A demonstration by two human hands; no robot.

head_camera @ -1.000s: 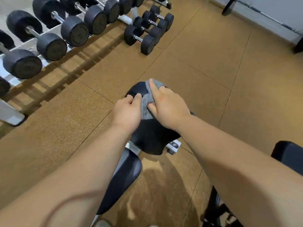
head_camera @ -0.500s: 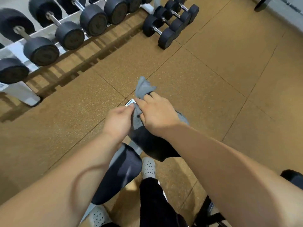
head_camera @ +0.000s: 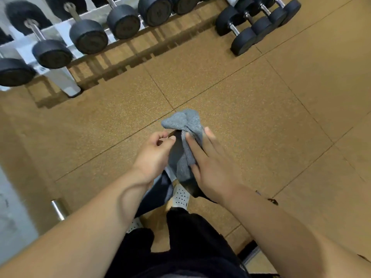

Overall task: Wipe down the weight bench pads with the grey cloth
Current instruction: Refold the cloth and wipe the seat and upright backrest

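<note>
Our right hand (head_camera: 210, 165) lies flat with its fingers stretched out, pressing the grey cloth (head_camera: 185, 137) against the black bench pad (head_camera: 191, 188). Our left hand (head_camera: 154, 155) is curled up just beside it, pinching the pad's dark top edge between thumb and fingers. The cloth sits between our two hands, and a bunched part pokes out past our fingertips. Most of the pad hides under our hands. Below our wrists we see a second dark pad (head_camera: 158, 194), a white shoe with little holes (head_camera: 180, 194) and our dark shorts (head_camera: 192, 243). All around is brown floor (head_camera: 261, 117). Far past our left hand stands a white rack (head_camera: 60, 77) of black dumbbells (head_camera: 88, 36). Far past our right hand, more dumbbells (head_camera: 253, 27) rest on the floor.
</note>
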